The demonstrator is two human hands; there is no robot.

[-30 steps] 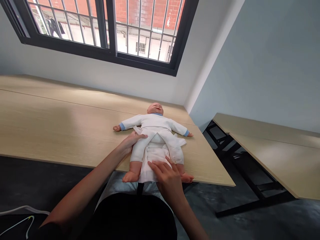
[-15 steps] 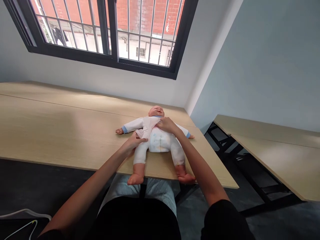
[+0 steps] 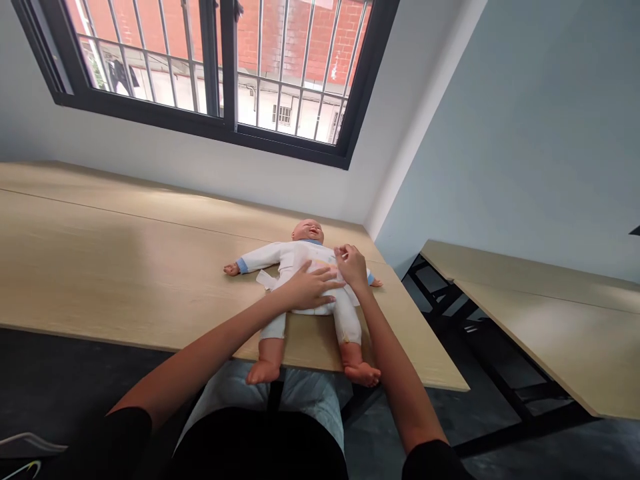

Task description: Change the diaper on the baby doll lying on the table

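Note:
A baby doll (image 3: 313, 230) lies on its back on the wooden table, head toward the window, feet over the near edge. It wears a white top (image 3: 265, 255) with blue cuffs and a diaper (image 3: 313, 311), mostly covered by my hands. Fingers spread, my left hand (image 3: 315, 283) rests flat across the doll's belly. My right hand (image 3: 351, 265) is at the side of the doll's chest with its fingers bent together; what they pinch, if anything, is hidden. A loose white flap (image 3: 267, 280) sticks out by the doll's hip, left in the picture.
The table (image 3: 125, 267) stretches far to the left under a barred window (image 3: 215, 80). To the right, past a gap, stands a second table (image 3: 540, 313) with black legs. Part of a pale-rimmed object (image 3: 33, 440) shows at the lower left.
My left hand has left the cloth at the doll's hip and now lies flat on its belly. My right hand has moved outward to the chest's side. The pinkish-white flap is no longer held up.

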